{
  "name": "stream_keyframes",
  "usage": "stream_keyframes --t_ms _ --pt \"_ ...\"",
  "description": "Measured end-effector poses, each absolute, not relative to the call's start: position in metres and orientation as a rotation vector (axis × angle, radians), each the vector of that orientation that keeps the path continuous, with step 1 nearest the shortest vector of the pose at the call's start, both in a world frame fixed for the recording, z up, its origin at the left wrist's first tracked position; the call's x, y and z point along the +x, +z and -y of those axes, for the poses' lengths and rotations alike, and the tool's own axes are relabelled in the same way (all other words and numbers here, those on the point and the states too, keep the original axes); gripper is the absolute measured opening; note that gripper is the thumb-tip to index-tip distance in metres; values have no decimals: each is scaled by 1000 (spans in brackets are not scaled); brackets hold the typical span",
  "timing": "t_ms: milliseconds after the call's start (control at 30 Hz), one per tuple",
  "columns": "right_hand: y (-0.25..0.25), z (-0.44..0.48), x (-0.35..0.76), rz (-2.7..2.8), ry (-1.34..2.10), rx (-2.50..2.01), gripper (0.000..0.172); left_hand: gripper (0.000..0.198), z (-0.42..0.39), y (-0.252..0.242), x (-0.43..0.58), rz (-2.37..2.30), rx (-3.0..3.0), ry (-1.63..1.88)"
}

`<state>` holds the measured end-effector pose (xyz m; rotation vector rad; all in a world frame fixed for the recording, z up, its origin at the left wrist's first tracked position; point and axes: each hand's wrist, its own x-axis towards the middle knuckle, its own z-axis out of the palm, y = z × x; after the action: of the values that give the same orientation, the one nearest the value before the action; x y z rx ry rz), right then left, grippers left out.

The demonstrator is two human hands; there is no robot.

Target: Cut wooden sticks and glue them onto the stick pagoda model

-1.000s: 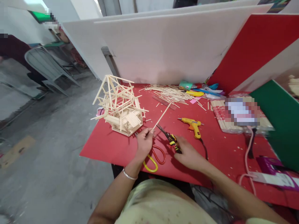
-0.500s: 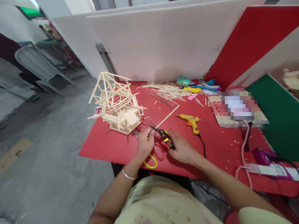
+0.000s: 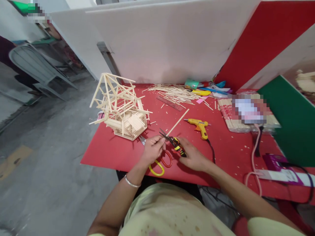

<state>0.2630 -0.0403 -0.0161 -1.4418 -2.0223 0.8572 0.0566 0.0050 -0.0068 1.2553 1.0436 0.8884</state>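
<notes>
My left hand [image 3: 153,150] is closed, pinching a thin wooden stick [image 3: 178,122] near its lower end. The stick slants away to the upper right over the table. In my right hand [image 3: 194,154] is a pair of snips [image 3: 177,146] with black blades and black-and-yellow handles. Its parted blades cross the stick just beside my left fingertips; whether they touch it I cannot tell. Under my left hand lie scissors with one red and one yellow handle loop [image 3: 157,173], partly covered. Left of my hands stands a model house frame [image 3: 123,111] built from sticks.
A yellow glue gun [image 3: 200,126] lies right of the snips, its cord trailing toward me. Farther back are a pile of loose sticks [image 3: 174,92], a clear ruler [image 3: 169,103] and a yellow cutter [image 3: 200,92]. Packaged sticks [image 3: 227,119] lie at right. White boards [image 3: 159,46] stand behind.
The camera view has shifted slightly, so the table things sit a little farther left and higher. My hands keep their grips on the stick and snips, nearly in place.
</notes>
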Motion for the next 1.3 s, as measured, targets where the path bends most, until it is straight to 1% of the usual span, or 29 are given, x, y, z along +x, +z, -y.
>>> stream_keyframes --t_ms 100,200,267,333,467,533,667,800,867,967,1167,1233,1300 --pt "-12 42 263 2028 864 -1419 61 38 -3 -2 58 -960 1000 835" --pt "-9 44 260 2032 881 -1469 53 39 0 2 59 -936 921 844" --pt "-10 45 260 2038 887 -1492 51 38 0 3 58 -918 850 833" --pt "-13 44 261 2059 893 -1487 55 34 -2 3 54 -875 760 789" --pt "-21 41 270 2154 901 -1356 76 28 -8 0 41 -685 619 609" --pt "-24 40 275 2200 891 -1301 82 23 -10 -1 35 -583 564 530" --pt "-22 41 278 2258 863 -1216 84 13 -6 -1 31 -449 462 444" --pt "-11 42 276 2252 838 -1130 73 12 4 -2 33 -386 384 413" --pt "-7 43 275 2243 836 -1126 69 13 7 -4 35 -359 362 415" --pt "-8 42 273 2240 848 -1164 69 13 6 -4 37 -362 361 442" --pt "-13 44 278 2213 900 -1322 82 23 -2 4 34 -605 591 640" --pt "-8 46 279 2169 960 -1347 79 27 -2 6 31 -689 673 709" --pt "-2 49 278 2111 1040 -1384 71 30 -2 5 29 -747 754 748"
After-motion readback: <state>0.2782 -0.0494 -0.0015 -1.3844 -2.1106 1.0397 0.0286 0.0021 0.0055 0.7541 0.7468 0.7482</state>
